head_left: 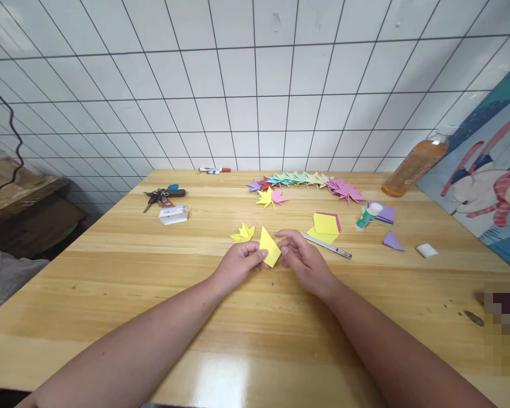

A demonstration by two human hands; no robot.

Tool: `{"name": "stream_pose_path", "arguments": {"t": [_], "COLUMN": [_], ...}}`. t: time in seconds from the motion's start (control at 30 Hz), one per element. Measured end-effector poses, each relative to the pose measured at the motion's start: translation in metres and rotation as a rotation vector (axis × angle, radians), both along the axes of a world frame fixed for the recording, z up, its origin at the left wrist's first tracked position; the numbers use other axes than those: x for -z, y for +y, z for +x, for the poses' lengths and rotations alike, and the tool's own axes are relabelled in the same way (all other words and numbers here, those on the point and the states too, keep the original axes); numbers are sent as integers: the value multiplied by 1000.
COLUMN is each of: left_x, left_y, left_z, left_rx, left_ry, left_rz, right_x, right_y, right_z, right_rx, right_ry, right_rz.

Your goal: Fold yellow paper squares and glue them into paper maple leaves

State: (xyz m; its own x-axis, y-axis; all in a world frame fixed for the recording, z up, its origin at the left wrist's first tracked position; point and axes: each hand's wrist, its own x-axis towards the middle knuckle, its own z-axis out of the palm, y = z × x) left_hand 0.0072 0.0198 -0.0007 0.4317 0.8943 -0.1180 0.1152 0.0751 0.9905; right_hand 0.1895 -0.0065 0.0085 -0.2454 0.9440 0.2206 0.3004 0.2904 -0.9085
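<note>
A folded piece of yellow paper (269,247), kite-like with a pointed top, is held up over the wooden table. My left hand (241,260) pinches its left edge, thumb in front and fingers behind. At its right corner, my right hand (302,259) has thumb and curled fingers closed on the edge, with the index finger lifted. Just behind my left hand lies a yellow folded-paper leaf shape (243,233). To the right of the paper, a slim silver craft knife or pen (334,248) lies partly behind my right hand, beside yellow and red paper squares (326,223).
Behind is a row of coloured paper leaves (300,179), with a yellow-and-pink pair (271,196). A glue stick (369,216), purple paper (393,241), white eraser-like block (427,250) and bottle (419,164) stand right. Keys (165,195), a small box (173,214) and marker (215,170) lie left.
</note>
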Motion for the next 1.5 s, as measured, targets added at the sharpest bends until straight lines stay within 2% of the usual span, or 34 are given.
{"name": "stream_pose_path", "arguments": {"t": [0.17,0.3,0.4,0.67,0.9,1.03,1.13,1.23,1.37,1.5], "left_x": [-1,-3,-2,-2,-2,0,-1,-2,-2,-1], "left_y": [1,0,-1,-5,-10,-8,-8,-8,-8,-7], "left_z": [-1,0,0,0,2,1,0,0,1,1], "left_rx": [-19,12,56,101,122,114,85,68,69,103], "left_ry": [-63,-50,-35,-13,36,16,9,34,55,-25], "left_rz": [-56,-43,-6,166,226,243,250,274,276,215], "right_x": [0,1,0,1,2,2,2,2,3,2], "right_y": [1,2,1,2,2,1,2,3,4,3], "right_z": [3,4,2,-7,-7,-9,-11,-10,-9,-8], "right_rx": [-78,-37,-7,81,102,103,98,74,63,43], "right_ry": [-227,-209,-140,217,246,350,437,418,454,556], "right_rz": [302,361,286,-129,-178,-190,-290,-414,-438,-493]}}
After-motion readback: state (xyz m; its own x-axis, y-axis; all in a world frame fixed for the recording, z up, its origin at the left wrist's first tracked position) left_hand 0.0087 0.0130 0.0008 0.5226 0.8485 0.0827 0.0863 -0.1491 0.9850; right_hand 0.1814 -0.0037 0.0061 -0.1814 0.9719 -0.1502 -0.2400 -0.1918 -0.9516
